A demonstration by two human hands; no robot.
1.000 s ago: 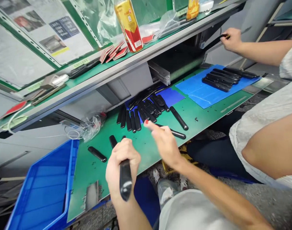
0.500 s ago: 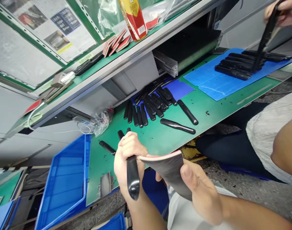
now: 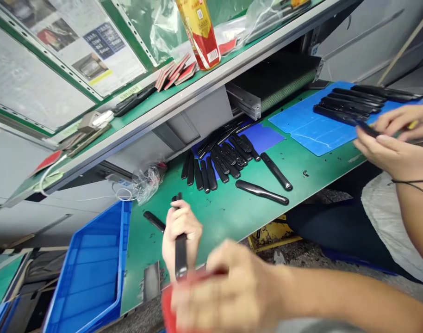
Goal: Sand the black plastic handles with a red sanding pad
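My left hand (image 3: pixel 183 224) is closed around a glossy black handle-shaped piece (image 3: pixel 180 256), whose near end points down towards me. Blurred by motion, my right hand (image 3: pixel 232 289) has its fingers wrapped over a red-backed piece of sandpaper (image 3: pixel 168 307) at the near end of the piece. Whether the sandpaper touches it is hard to see. On the green table beyond my hands lies a pile of similar black pieces (image 3: pixel 228 155), with a loose one (image 3: pixel 262 192) nearer the edge. Another black piece (image 3: pixel 154 220) rests left of my left hand.
A blue bin (image 3: pixel 90 263) stands at the left table end. At right, a co-worker's hands (image 3: pixel 395 143) hold a black piece beside a blue mat (image 3: pixel 312 136) bearing several more. Above the table runs a shelf (image 3: pixel 135 108) with a red-and-yellow bottle (image 3: pixel 201 34).
My right hand has swung left and over, bringing the sandpaper from beside the black piece to its near end, red side showing. The co-worker's hands have come lower and nearer.
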